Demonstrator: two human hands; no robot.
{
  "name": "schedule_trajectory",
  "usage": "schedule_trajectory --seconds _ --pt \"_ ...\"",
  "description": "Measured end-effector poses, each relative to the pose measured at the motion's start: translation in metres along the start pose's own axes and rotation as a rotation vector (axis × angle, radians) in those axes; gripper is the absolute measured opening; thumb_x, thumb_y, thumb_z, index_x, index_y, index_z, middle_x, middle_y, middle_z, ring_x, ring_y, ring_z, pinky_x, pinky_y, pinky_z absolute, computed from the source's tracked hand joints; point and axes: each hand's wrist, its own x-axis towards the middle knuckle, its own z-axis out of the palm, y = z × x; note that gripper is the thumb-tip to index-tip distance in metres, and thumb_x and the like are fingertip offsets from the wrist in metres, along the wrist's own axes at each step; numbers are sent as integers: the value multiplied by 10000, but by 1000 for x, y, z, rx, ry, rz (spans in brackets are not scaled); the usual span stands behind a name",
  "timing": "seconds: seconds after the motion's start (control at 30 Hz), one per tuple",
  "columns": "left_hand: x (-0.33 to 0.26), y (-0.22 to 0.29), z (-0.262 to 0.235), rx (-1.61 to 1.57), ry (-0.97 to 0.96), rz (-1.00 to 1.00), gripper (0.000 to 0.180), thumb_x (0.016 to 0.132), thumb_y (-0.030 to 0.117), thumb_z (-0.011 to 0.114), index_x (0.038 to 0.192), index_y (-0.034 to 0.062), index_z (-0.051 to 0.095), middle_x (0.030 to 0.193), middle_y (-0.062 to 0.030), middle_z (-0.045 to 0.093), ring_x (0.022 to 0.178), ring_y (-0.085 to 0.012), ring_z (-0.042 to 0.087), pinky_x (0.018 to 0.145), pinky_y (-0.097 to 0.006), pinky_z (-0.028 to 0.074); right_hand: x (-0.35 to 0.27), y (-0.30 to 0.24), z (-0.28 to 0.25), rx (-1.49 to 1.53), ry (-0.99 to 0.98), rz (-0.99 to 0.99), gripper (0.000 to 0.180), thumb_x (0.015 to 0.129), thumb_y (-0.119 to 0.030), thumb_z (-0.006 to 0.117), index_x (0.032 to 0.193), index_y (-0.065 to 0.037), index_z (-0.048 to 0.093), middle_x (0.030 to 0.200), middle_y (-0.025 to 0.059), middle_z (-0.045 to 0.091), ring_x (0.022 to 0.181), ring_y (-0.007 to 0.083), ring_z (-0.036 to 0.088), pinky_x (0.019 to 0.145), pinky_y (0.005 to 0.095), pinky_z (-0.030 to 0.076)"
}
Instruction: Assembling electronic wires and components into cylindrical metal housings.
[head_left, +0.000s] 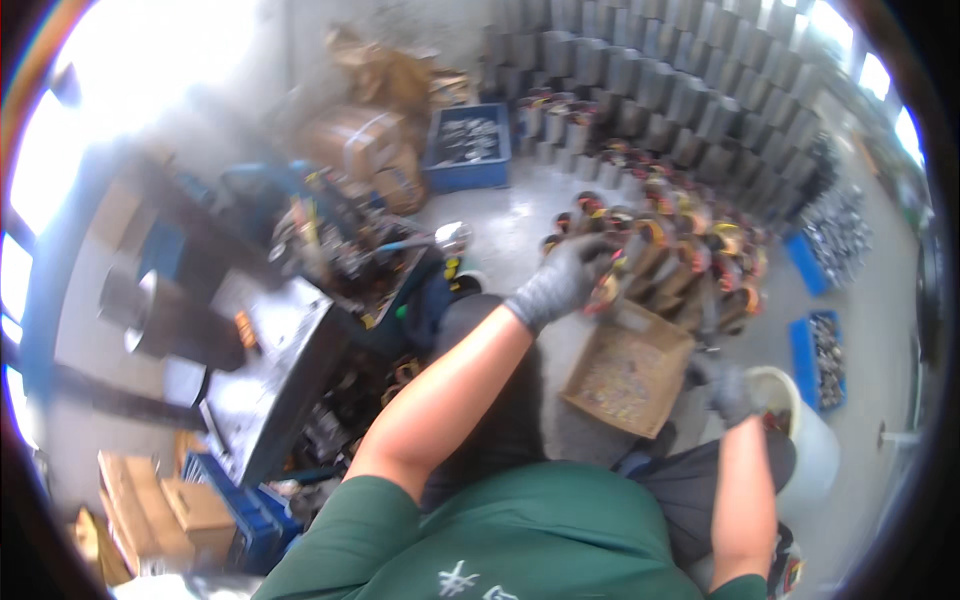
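While the grey machine and the stacked cardboard cartons sit off to the left, the work lies toward the middle and right. The left hand, in a grey glove, reaches forward with its grip closed around a small round wound part, held just above the far edge of the open cardboard box on the floor. More such copper-and-red parts stand crowded just beyond that hand, so the left hand is plainly the nearer one. The right hand, also gloved, hangs lower beside the white bucket; blur hides whether its grip is spread or pressed together. Blue bins follow further right.
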Motion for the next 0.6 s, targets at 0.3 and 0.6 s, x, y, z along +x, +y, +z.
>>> schedule_trajectory --seconds 0.3,0.6 --pt "-120 38 -125 285 167 -227 220 957 196 591 1076 20 647 877 -32 623 806 -110 547 758 -289 471 19 -85 -113 -149 176 -192 538 946 -285 614 1419 -93 443 793 -22 501 608 61 476 494 228 406" --pt "-329 -98 -185 245 432 -955 281 981 220 509 1108 -6 616 1005 -114 656 818 -183 611 726 -338 520 54 56 -216 -354 491 31 396 957 -213 587 1340 -115 566 951 -17 552 625 41 432 546 178 386"
